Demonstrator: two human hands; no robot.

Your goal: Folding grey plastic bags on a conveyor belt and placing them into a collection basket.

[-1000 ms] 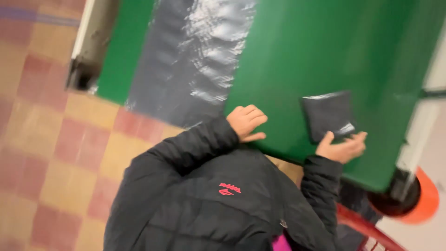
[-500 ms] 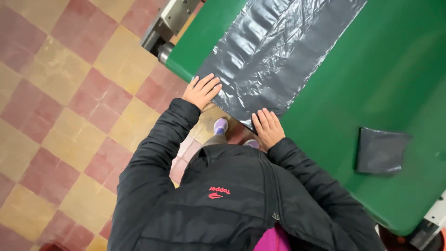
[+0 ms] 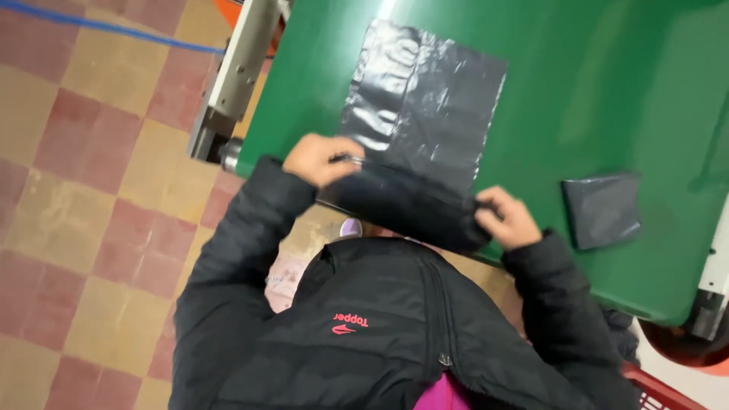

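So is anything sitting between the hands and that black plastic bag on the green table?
Nothing visible does. The left hand and right hand both already grip the near edge of the black plastic bag, lifted off the green table.

Near edge of bag lifted and folded

Both hands, flat on the black plastic bag (image 3: 425, 99) half a second ago, now grip it: left hand (image 3: 323, 158) and right hand (image 3: 509, 220) raise its near edge.

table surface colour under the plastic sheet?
Solid green table, clearest in the head view; the plastic sheet on it is dark grey-black.
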